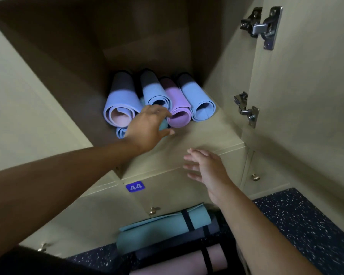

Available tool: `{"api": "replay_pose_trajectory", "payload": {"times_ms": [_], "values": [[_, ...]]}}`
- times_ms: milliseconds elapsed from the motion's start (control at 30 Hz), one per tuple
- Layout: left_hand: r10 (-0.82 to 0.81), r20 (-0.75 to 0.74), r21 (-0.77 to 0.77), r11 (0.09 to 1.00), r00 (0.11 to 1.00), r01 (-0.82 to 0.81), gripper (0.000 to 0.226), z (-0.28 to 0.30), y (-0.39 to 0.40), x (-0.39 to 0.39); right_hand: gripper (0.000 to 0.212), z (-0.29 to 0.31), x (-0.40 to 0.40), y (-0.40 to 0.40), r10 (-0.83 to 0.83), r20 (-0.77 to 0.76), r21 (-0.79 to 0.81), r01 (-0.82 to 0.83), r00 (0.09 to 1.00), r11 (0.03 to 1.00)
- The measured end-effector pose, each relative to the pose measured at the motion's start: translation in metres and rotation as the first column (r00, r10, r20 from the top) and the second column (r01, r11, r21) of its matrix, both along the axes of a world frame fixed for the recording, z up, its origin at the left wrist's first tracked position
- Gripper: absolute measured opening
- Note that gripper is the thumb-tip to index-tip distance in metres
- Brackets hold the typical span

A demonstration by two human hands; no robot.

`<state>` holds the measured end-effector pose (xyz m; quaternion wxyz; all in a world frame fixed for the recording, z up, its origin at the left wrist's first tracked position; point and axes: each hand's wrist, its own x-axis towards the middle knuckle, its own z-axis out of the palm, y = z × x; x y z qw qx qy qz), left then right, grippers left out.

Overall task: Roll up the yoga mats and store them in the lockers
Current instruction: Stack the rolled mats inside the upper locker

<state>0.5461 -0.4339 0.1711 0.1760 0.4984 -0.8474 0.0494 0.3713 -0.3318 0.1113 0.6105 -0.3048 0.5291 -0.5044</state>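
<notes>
Several rolled yoga mats lie side by side inside an open locker: a blue one with a pink inside, a blue one, a purple one and another blue one. A teal roll and a small blue roll lie under them, mostly hidden. My left hand reaches into the locker with its fingers spread, touching the ends of the rolls. My right hand hovers open in front of the locker's lower edge, holding nothing.
The locker door stands open at the right, with two metal hinges. Below is a closed locker with a blue "44" label and a knob. On the speckled dark floor lie a strapped teal mat and a pink mat.
</notes>
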Motion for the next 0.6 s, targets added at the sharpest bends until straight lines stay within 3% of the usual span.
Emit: {"api": "replay_pose_trajectory", "payload": {"times_ms": [133,300,433,600], "values": [[0.002,-0.075,0.011,1.0,0.997,-0.002,0.039,-0.031,0.063,0.013,0.01,-0.013,-0.008,0.011,0.015,-0.132,0.029,-0.011,0.991,1.0],[0.049,-0.069,0.141,0.989,0.996,-0.039,0.032,-0.102,0.132,0.035,0.013,-0.042,-0.025,0.039,0.203,-0.345,0.122,-0.17,0.917,0.978],[0.11,-0.113,0.355,0.933,0.988,-0.064,0.036,-0.164,0.165,0.045,0.013,-0.084,-0.032,0.054,0.367,-0.458,0.272,-0.266,0.809,0.925],[0.127,0.026,0.585,0.802,0.992,-0.119,0.05,-0.238,0.181,0.052,0.043,-0.152,-0.037,0.069,0.585,-0.514,0.487,-0.348,0.627,0.801]]}}
